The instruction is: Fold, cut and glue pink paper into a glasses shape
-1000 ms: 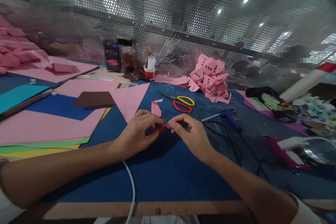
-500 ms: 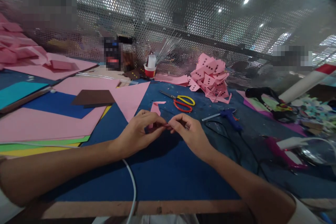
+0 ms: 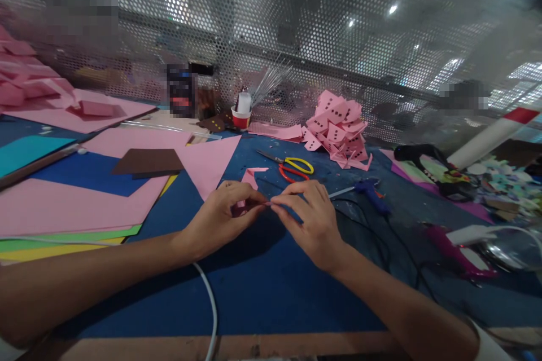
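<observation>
Between my two hands, over the blue tabletop (image 3: pixel 254 293), is a small piece of pink paper (image 3: pixel 267 203), mostly covered by my fingers. My left hand (image 3: pixel 224 211) pinches it from the left with thumb and forefinger. From the right, the thumb and forefinger of my right hand (image 3: pixel 311 220) close on its other end. A folded pink paper strip (image 3: pixel 250 177) shows just behind my left fingers; I cannot tell whether it joins the held piece. Beyond my right hand lie scissors (image 3: pixel 292 166) with one yellow and one red handle.
Coloured sheets (image 3: pixel 84 203) cover the left side. At the back stand a pile of dotted pink paper pieces (image 3: pixel 336 127) and a red-white cup (image 3: pixel 241 118). A blue glue gun (image 3: pixel 372 194) with its cord lies right, near a magenta device (image 3: pixel 459 251). A white cable (image 3: pixel 209 293) crosses the front edge.
My right hand has turned, its fingers now straighter and raised toward the glue gun's tip, still pinching the pink paper. My left hand keeps its grip. The view has tilted slightly.
</observation>
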Demonstrator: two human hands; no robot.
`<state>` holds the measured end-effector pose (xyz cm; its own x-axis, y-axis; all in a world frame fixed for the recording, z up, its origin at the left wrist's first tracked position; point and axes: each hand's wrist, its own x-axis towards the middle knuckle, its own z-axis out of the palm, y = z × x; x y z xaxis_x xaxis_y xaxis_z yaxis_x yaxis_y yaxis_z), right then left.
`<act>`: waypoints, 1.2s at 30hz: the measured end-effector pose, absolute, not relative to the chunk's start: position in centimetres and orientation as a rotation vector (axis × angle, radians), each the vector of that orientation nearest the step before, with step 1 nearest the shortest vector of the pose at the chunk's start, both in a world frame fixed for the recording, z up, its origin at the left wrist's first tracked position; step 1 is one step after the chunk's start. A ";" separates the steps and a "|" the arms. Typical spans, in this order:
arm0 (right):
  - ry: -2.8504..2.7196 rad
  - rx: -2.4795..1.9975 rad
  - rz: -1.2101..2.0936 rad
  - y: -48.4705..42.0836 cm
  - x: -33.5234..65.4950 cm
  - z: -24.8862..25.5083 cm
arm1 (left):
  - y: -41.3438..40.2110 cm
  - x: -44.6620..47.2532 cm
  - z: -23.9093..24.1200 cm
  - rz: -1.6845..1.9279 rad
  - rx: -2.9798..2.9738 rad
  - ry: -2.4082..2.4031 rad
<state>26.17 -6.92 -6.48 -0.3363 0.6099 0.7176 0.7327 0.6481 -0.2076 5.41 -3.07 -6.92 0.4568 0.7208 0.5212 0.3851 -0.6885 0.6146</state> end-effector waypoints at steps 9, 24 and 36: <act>-2.129 -1.104 -0.137 -6.9 26.2 -6.3 | -3.2 5.5 -6.6 1.139 2.349 0.850; -2.107 -1.166 0.008 -6.7 26.0 -6.6 | -2.6 5.3 -7.2 1.175 2.572 0.807; -2.135 -1.202 0.230 -6.2 26.3 -6.8 | -2.5 5.3 -7.2 1.108 2.588 0.818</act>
<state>26.26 -6.17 -6.75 -0.3533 0.8117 0.4652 0.6942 0.5608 -0.4513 5.25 -2.48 -7.23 0.5634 0.5659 0.6020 0.4083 -0.8241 0.3925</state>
